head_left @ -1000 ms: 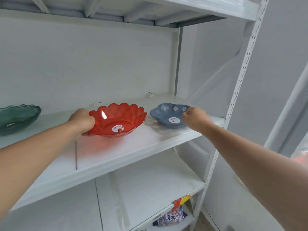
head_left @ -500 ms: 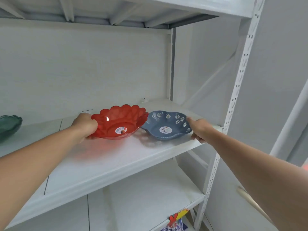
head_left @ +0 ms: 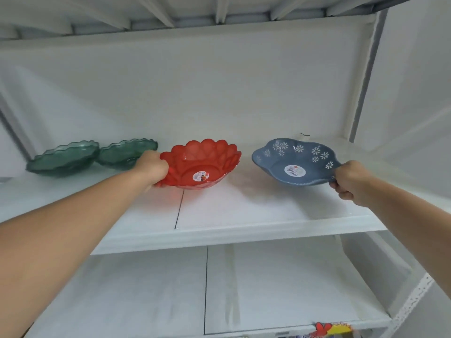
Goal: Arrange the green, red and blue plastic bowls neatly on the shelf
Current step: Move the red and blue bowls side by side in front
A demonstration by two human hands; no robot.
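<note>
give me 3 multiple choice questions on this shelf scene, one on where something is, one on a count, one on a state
1. Where is the red bowl?
A. between the green bowls and the blue bowl
B. right of the blue bowl
C. on the lower shelf

2. How many green bowls are on the shelf?
A. one
B. two
C. four

3. What is the right hand doing?
A. hanging free
B. gripping the blue bowl's rim
C. holding a green bowl

Answers:
1. A, with the green bowls to its left and the blue bowl to its right.
2. B, as two sit side by side at the left.
3. B, as its fingers close on the bowl's right edge, while the left hand holds the red one.
</note>
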